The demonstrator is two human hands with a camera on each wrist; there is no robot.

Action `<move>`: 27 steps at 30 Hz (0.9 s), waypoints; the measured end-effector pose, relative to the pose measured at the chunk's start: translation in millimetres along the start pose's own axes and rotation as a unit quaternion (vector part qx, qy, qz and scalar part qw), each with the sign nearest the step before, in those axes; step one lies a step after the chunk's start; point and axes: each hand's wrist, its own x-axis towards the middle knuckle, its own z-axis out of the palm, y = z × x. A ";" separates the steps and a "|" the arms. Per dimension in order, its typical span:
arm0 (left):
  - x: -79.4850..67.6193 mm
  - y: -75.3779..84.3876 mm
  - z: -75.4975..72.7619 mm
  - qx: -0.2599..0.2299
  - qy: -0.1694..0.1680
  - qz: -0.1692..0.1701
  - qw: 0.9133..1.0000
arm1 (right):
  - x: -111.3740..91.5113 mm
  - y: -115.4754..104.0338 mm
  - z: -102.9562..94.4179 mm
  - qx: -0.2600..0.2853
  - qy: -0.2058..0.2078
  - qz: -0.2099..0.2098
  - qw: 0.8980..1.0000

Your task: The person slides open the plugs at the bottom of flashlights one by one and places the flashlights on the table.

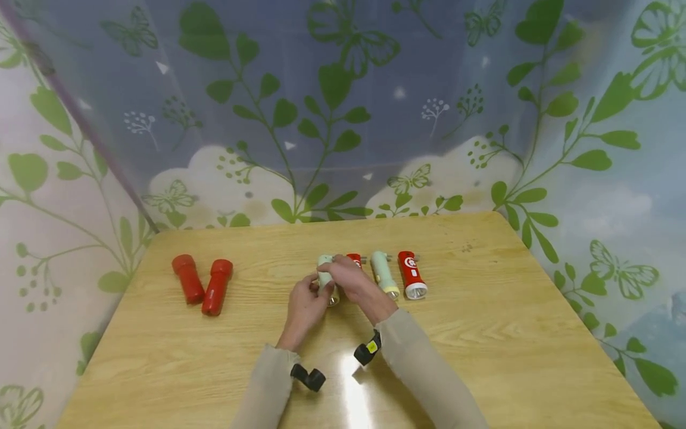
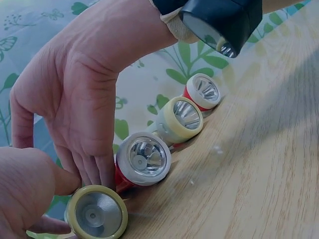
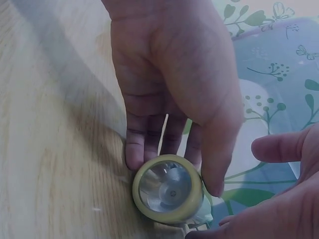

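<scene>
A pale green flashlight (image 1: 324, 260) with a cream rim lies on the table, its lens toward the person. My left hand (image 1: 306, 307) grips it, thumb on the near side and fingers along its side in the right wrist view. The right hand (image 1: 356, 283) reaches over its rear part and holds it; its fingertips are partly hidden. Small metal prongs (image 3: 198, 227) show beneath the right fingers. Just right of it, a red flashlight with a white rim (image 2: 143, 158) is mostly covered by the right hand.
Another pale green flashlight (image 1: 385, 274) and a red one with a white rim (image 1: 411, 275) continue the row rightward. Two red flashlights (image 1: 189, 279) lie at the left of the wooden table (image 1: 498, 363). Leaf-patterned curtains (image 1: 257, 179) border the back and sides.
</scene>
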 end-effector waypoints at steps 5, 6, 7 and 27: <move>0.7 -0.2 -2.2 -0.001 -0.004 -0.015 1.000 | -5.0 -7.6 -4.4 -0.013 -0.003 0.004 1.000; 0.9 -0.6 -2.9 0.003 -0.002 -0.017 1.000 | -5.9 -9.8 -5.4 -0.018 -0.001 0.001 1.000; 1.1 -1.1 -3.9 0.009 0.000 -0.019 1.000 | -6.7 -12.2 -6.5 -0.023 -0.001 -0.002 1.000; -45.4 -23.4 -96.4 0.094 -0.050 -0.032 0.994 | 14.2 -59.5 55.3 -0.274 -0.114 -0.153 0.943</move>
